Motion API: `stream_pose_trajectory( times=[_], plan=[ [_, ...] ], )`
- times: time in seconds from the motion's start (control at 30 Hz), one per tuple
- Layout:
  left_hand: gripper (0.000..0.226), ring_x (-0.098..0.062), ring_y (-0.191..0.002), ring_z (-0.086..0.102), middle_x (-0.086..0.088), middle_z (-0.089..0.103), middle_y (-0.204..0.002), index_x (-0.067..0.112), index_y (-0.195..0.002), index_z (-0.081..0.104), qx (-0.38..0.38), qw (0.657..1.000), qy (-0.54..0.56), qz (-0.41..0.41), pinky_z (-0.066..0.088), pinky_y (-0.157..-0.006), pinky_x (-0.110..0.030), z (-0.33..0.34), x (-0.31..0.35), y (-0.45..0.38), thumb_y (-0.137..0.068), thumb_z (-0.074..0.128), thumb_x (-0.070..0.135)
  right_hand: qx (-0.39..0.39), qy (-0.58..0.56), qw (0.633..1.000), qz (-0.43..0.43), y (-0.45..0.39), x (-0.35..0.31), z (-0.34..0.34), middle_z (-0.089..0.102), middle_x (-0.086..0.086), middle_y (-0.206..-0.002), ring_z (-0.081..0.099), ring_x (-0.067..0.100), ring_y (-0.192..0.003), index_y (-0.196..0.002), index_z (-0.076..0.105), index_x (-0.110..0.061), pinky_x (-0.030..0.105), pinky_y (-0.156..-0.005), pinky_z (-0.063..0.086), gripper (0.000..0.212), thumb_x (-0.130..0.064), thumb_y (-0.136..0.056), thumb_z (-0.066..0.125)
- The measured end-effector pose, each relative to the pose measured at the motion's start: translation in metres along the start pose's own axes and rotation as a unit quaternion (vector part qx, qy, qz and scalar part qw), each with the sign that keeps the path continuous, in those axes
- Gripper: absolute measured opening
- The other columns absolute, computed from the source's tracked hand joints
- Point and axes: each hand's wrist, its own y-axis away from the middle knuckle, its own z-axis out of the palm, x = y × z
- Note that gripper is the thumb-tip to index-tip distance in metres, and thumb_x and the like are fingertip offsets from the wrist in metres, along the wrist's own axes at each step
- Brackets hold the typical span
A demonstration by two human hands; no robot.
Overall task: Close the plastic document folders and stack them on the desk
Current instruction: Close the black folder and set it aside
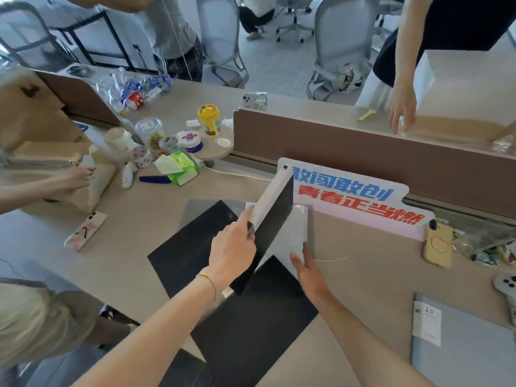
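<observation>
A black plastic folder lies open on the desk, and my left hand (233, 247) grips its raised cover (275, 222), which stands tilted over the clear inner pages (293, 233). My right hand (308, 270) rests flat, fingers apart, on the edge of those pages. A second black folder (192, 244) lies flat to the left, partly under the first. Another black folder (251, 328) lies flat near me under my arms. At the bottom right a grey folder (463, 347) with a white label lies shut.
A printed sign (354, 196) leans on the brown divider (391, 157). A yellow phone (437, 244) lies at the right, a pink phone (85, 231) at the left. Jars, tissues (181, 169) and bottles clutter the back left. Other people's hands work at the left and far right.
</observation>
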Motion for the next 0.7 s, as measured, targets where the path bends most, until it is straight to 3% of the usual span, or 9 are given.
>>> stream_pose_trajectory(
  times=[0.07,0.17,0.23,0.33,0.4,0.53,0.63,0.7],
  plan=[
    [0.065,-0.013,-0.081,0.065,0.002,0.067,-0.119,0.034,-0.154,0.031,0.019,0.998,0.060,-0.005,0.060,-0.074,-0.031,-0.012,-0.012,0.005,-0.098,0.058,0.015,-0.028,-0.018,0.999,0.027,-0.002,-0.009,0.010,0.010,-0.006,-0.167,0.017,0.029,-0.152,-0.154,0.001,-0.046,0.049,-0.121,0.013,0.069,-0.063,-0.096,0.033],
    [0.066,-0.010,-0.098,0.060,0.010,0.056,-0.132,0.030,-0.151,0.039,0.024,0.984,0.173,-0.022,0.048,-0.071,-0.013,-0.023,-0.029,0.013,-0.094,0.066,0.011,-0.058,-0.139,0.987,0.060,-0.003,-0.021,0.021,0.013,-0.006,-0.166,0.019,0.027,-0.152,-0.156,0.005,-0.042,0.046,-0.121,0.016,0.065,-0.056,-0.099,0.034],
    [0.064,-0.014,-0.112,0.059,0.007,0.057,-0.138,0.030,-0.146,0.045,0.004,0.962,0.268,-0.051,0.047,-0.076,-0.014,-0.029,-0.040,0.017,-0.091,0.069,0.007,-0.073,-0.236,0.967,0.064,-0.004,-0.028,0.023,0.028,-0.008,-0.161,0.029,0.021,-0.147,-0.153,0.023,-0.040,0.040,-0.119,0.022,0.056,-0.050,-0.100,0.041],
    [0.069,-0.020,-0.109,0.061,-0.001,0.062,-0.125,0.036,-0.133,0.048,-0.044,0.916,0.383,-0.111,0.052,-0.078,-0.028,-0.032,-0.054,0.023,-0.082,0.072,-0.003,-0.030,-0.301,0.952,0.048,-0.005,-0.032,0.018,0.060,-0.007,-0.137,0.055,0.016,-0.124,-0.127,0.055,-0.039,0.036,-0.109,0.039,0.032,-0.031,-0.096,0.059],
    [0.078,-0.028,-0.108,0.062,-0.004,0.063,-0.121,0.038,-0.131,0.044,-0.075,0.908,0.393,-0.123,0.054,-0.079,-0.036,-0.028,-0.059,0.026,-0.072,0.072,-0.005,0.020,-0.295,0.955,0.026,-0.004,-0.033,0.010,0.069,-0.005,-0.122,0.065,0.016,-0.110,-0.129,0.056,-0.032,0.034,-0.098,0.048,0.045,-0.017,-0.089,0.070],
    [0.072,-0.025,-0.104,0.062,-0.003,0.064,-0.115,0.029,-0.127,0.048,-0.104,0.902,0.399,-0.125,0.050,-0.076,-0.031,-0.012,-0.053,0.029,-0.062,0.079,0.017,0.089,-0.267,0.959,-0.039,0.005,-0.029,-0.012,0.073,-0.003,-0.115,0.069,0.019,-0.108,-0.123,0.061,-0.027,0.040,-0.097,0.054,0.052,0.003,-0.081,0.072],
    [0.055,-0.024,-0.101,0.067,-0.006,0.068,-0.111,0.023,-0.119,0.056,-0.079,0.872,0.453,-0.168,0.055,-0.079,-0.033,0.012,-0.040,0.022,-0.072,0.084,0.025,0.135,-0.198,0.968,-0.079,0.017,-0.022,-0.035,0.071,-0.008,-0.121,0.068,0.012,-0.109,-0.129,0.055,-0.031,0.041,-0.099,0.053,0.058,-0.003,-0.082,0.071],
    [0.048,-0.025,-0.104,0.068,-0.006,0.068,-0.117,0.021,-0.121,0.056,-0.083,0.859,0.468,-0.188,0.057,-0.090,-0.040,0.032,-0.028,0.014,-0.080,0.081,0.023,0.162,-0.140,0.972,-0.096,0.024,-0.014,-0.055,0.067,-0.015,-0.124,0.064,0.007,-0.113,-0.129,0.052,-0.036,0.041,-0.102,0.051,0.057,-0.012,-0.081,0.071]
  ],
)
